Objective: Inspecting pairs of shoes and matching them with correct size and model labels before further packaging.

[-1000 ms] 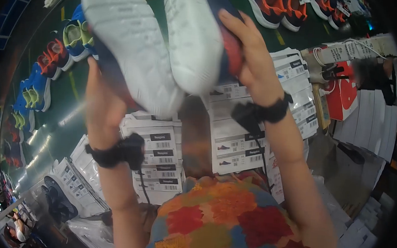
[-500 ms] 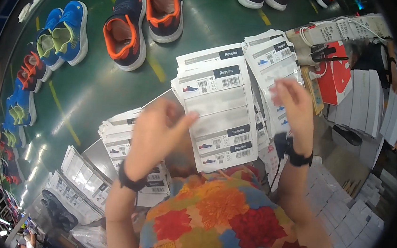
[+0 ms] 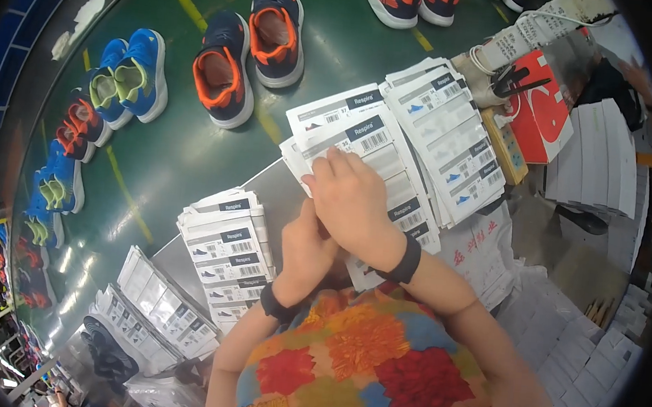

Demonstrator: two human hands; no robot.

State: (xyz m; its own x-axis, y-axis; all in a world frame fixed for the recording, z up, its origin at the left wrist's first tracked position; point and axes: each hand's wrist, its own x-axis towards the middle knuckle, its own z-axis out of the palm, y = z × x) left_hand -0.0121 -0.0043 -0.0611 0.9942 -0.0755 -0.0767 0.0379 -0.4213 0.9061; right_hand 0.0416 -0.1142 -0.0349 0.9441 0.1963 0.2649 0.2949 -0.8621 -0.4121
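Note:
In front of me lies a stack of white label sheets (image 3: 399, 167), printed with dark blocks, barcodes and small shoe pictures. My right hand (image 3: 348, 199) reaches over its left part with bent fingers pressed together. Whatever they pinch, if anything, is hidden. Just below and left of it, my left hand (image 3: 308, 250) is closed with the thumb pointing up, touching or nearly touching the right hand. What it holds cannot be made out. To the right is another stack of label sheets (image 3: 448, 137), and to the left a third stack of labels (image 3: 232, 253).
Pairs of shoes stand on the green conveyor belt (image 3: 167, 159), including a dark blue and orange pair (image 3: 225, 71) and a blue pair (image 3: 142, 75). At right are a red box (image 3: 540, 106), a pen holder (image 3: 482, 89) and white stacks (image 3: 589, 161). More label bundles (image 3: 166, 298) lie lower left.
My right hand has swung left from the right stack onto the middle stack. My left hand has come down and right to meet it. The view has shifted slightly.

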